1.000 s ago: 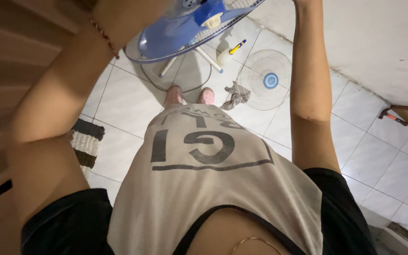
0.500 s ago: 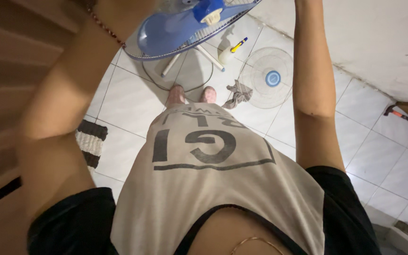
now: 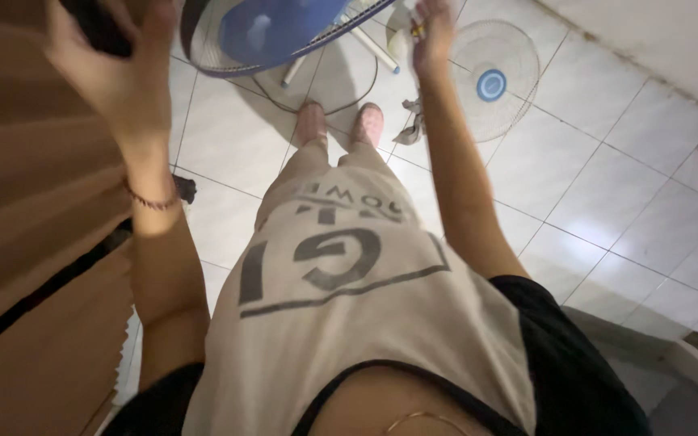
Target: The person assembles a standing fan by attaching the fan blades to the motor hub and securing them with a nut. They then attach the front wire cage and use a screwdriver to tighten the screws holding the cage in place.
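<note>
Hands both raised, head camera looking straight down the person's front to the floor. Left hand [image 3: 115, 69], at ten o'clock in the frame, is spread open, palm up, fingers curled loosely round a dark thing at the top edge; too little of it shows to name. A thin bracelet [image 3: 151, 200] sits on that wrist.

Right hand [image 3: 432, 36], at one o'clock, is up by the rim of the fan head; it seems closed on something small and pale with a yellow mark, but blur keeps me from saying for certain.

Blue fan head [image 3: 272, 32], wire grille with blue blades behind, hangs at twelve o'clock between the two hands, tilted, close to the left hand and just beside the right. I cannot tell whether either hand touches it.

Change from a second ago: then the forearms ran out of the top of the frame and the hands could not be seen; now both hands are in view, the left one open. The fan head sits further left and cut by the top edge. My reading: the grip on the fan is being shifted.

On the tiled floor [image 3: 607, 186]: a loose round fan guard [image 3: 490, 81] at two o'clock, a crumpled cloth [image 3: 409, 129] beside it, a cable loop near the feet [image 3: 341, 123].
</note>
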